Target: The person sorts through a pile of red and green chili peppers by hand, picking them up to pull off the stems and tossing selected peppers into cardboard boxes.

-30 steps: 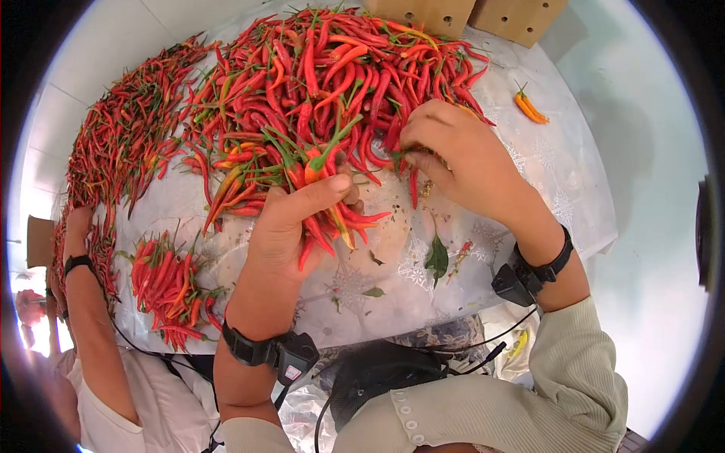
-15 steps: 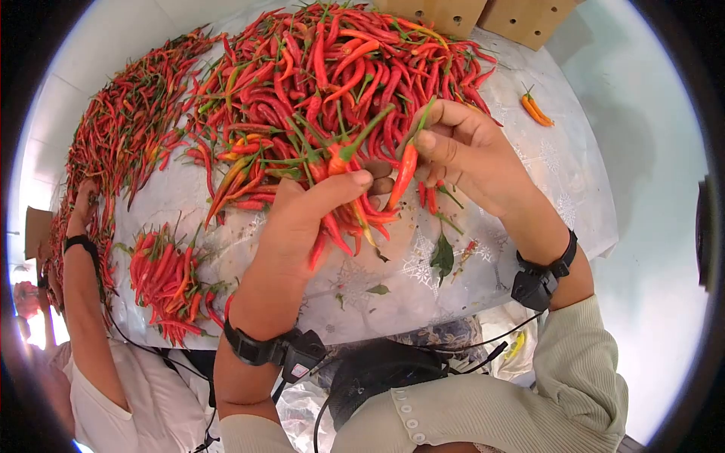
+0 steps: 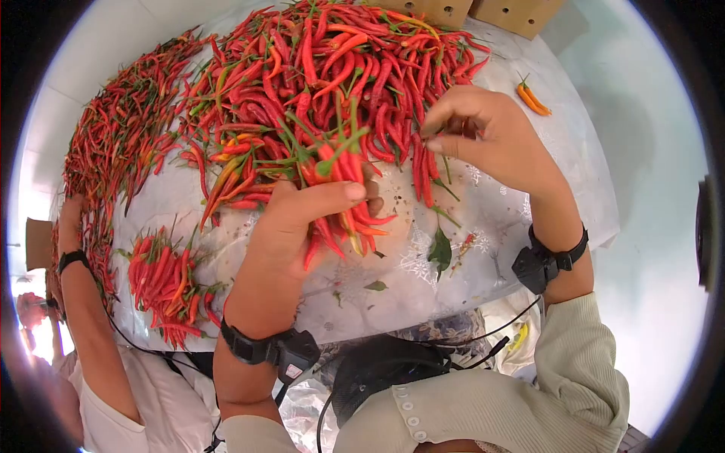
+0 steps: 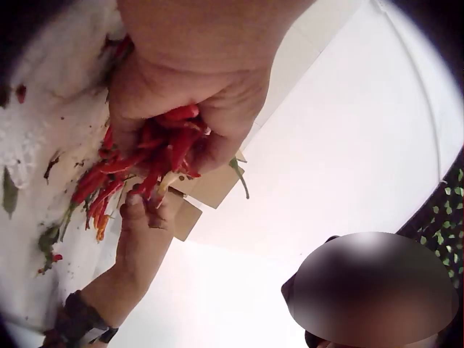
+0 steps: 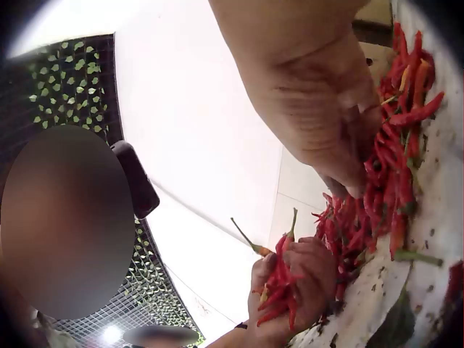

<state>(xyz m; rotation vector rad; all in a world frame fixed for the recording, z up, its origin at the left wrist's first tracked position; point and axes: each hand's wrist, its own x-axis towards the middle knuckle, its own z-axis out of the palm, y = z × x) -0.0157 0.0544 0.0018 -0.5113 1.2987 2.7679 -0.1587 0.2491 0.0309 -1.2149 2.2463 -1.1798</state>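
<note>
My left hand (image 3: pixel 291 219) grips a bunch of red and orange chilli peppers (image 3: pixel 351 166), thumb across them, green stems up and tips hanging below. The same bunch (image 4: pixel 163 145) shows inside the curled fingers in the left wrist view. My right hand (image 3: pixel 495 140) is at the front right edge of the big chilli pile (image 3: pixel 332 83), its thumb and forefinger bent with a gap between them. Several loose chillies (image 3: pixel 421 177) lie just below those fingertips. In the right wrist view the right hand (image 5: pixel 322 109) reaches down to the chillies (image 5: pixel 391 174), its far fingers partly hidden.
A small heap of chillies (image 3: pixel 170 283) lies at the front left. Farther left, another person's arm (image 3: pixel 91 309) reaches to a second long pile (image 3: pixel 128 128). Two orange chillies (image 3: pixel 534 98) lie at right; a green leaf (image 3: pixel 439 251) lies in front. Cardboard boxes (image 3: pixel 521 15) stand behind.
My right hand brought a red-orange chilli up beside the left-hand bunch, then moved back right to the pile's edge without it. The left hand keeps its grip, nearly in place.
</note>
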